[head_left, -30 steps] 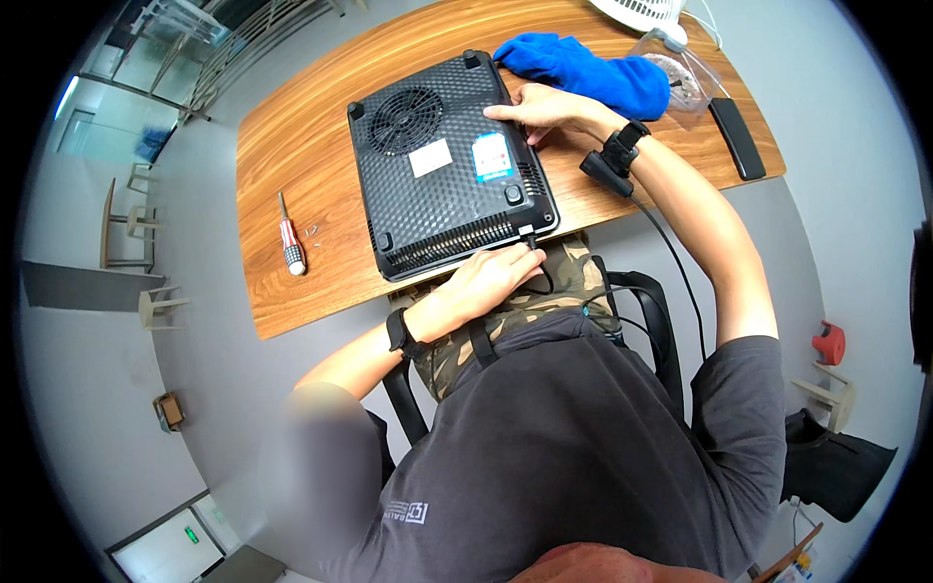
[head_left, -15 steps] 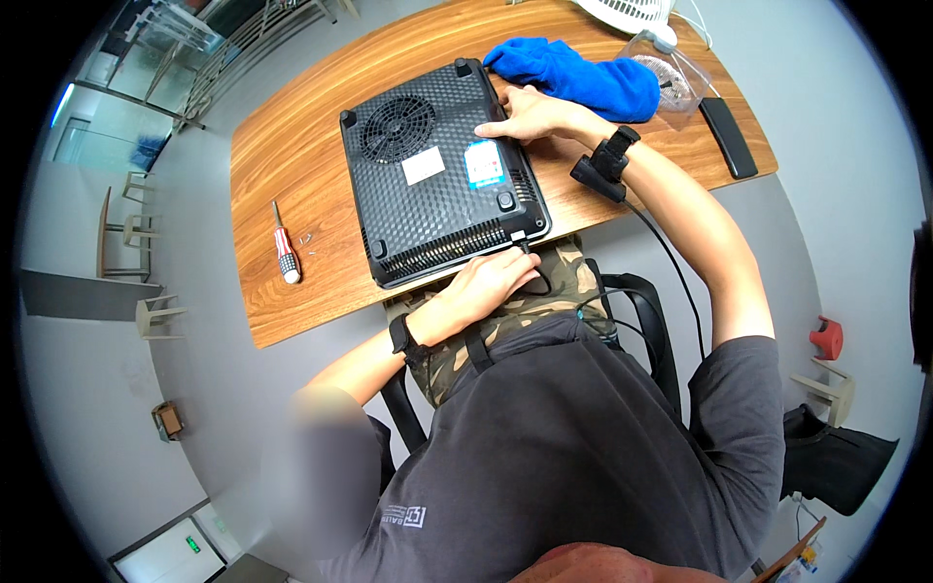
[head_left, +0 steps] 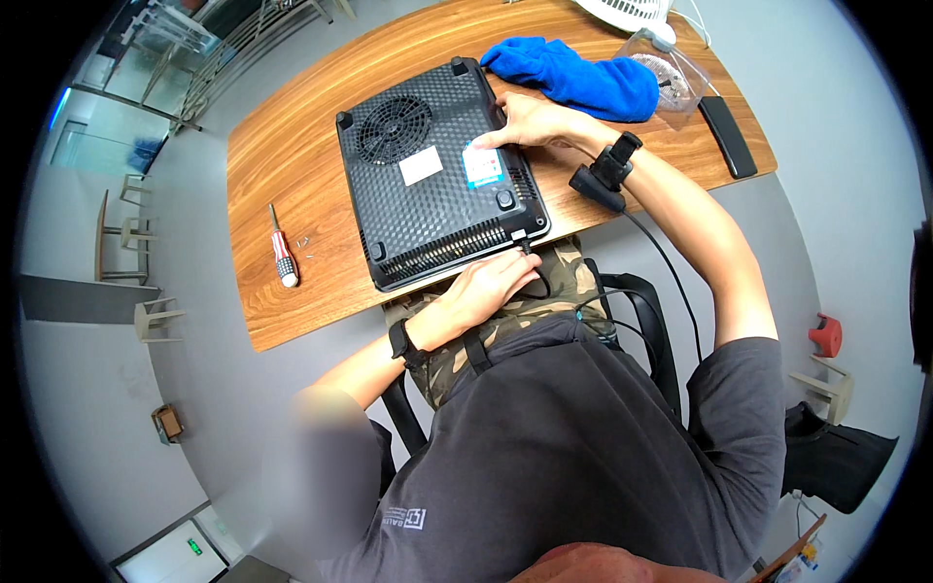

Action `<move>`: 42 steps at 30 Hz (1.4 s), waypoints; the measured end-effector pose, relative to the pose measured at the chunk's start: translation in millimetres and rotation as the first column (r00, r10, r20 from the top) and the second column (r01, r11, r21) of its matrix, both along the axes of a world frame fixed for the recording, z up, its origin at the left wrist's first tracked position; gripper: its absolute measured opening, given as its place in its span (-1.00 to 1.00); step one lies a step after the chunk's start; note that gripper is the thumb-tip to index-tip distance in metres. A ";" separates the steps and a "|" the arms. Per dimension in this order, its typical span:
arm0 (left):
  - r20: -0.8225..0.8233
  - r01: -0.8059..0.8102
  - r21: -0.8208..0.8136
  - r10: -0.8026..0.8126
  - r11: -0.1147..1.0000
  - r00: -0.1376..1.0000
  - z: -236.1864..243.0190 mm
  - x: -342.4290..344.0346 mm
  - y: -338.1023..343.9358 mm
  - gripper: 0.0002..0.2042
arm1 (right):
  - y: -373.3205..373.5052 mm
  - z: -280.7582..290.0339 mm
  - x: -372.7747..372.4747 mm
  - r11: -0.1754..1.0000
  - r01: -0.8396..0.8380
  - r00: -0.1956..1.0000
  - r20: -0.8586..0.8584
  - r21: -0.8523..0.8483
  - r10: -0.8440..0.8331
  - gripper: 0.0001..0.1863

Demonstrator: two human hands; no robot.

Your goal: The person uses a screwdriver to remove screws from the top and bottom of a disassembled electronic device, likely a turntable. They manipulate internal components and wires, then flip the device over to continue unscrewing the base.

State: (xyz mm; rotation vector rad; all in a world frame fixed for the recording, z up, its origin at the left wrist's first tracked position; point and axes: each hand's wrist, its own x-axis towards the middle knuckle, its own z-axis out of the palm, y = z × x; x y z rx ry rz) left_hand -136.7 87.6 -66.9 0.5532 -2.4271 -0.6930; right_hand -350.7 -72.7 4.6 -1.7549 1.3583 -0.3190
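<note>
A black induction cooker (head_left: 442, 209) lies upside down on the wooden table, its round fan grille (head_left: 394, 129), rubber feet and two stickers facing up. Along its right side my right hand (head_left: 530, 123) grips the edge, thumb on top and the other fingers over the side, partly hidden. Below the front edge, my left hand (head_left: 481, 290) is closed at the black power cord (head_left: 544, 282), near where it leaves the casing. The left palm and some fingertips are hidden. A screwdriver (head_left: 282, 255) with a red, white and black handle lies left of the cooker.
A few small screws (head_left: 304, 243) lie beside the screwdriver. Behind my right hand are a crumpled blue cloth (head_left: 593, 83), a clear plastic container (head_left: 671, 73), a white fan (head_left: 627, 12) and a black power bank-like slab (head_left: 727, 136). The table's front edge (head_left: 321, 330) borders my lap.
My right hand has slid slightly toward me along the cooker's edge, its thumb now lower on top. My left hand stays almost still. The whole view has shifted a little.
</note>
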 end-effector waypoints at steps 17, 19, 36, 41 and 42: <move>0.002 -0.005 0.027 0.005 1.000 1.000 -4.1 -1.7 -3.5 -0.76 | -6.8 -53.1 -0.9 0.969 0.082 0.996 -0.017 -0.233 -0.089 -0.04; 0.007 0.017 0.003 -0.017 1.000 1.000 1.1 0.3 -6.1 -0.75 | -9.5 -53.4 0.8 0.968 0.082 0.996 -0.016 -0.237 -0.088 -0.05; -0.059 0.124 -0.070 -0.128 0.990 0.990 -8.1 6.7 -19.2 -0.71 | -13.5 -60.7 -1.4 0.957 0.064 0.993 -0.078 -0.285 -0.089 -0.03; -0.057 0.182 -0.078 -0.187 0.980 0.981 -13.5 10.0 -27.7 -0.70 | -5.3 -58.0 2.9 0.960 0.137 0.990 0.012 -0.244 -0.139 -0.05; -0.051 0.202 -0.069 -0.205 0.977 0.977 -13.9 10.5 -28.5 -0.71 | -6.0 -68.8 1.2 0.956 0.145 0.989 0.015 -0.254 -0.145 -0.05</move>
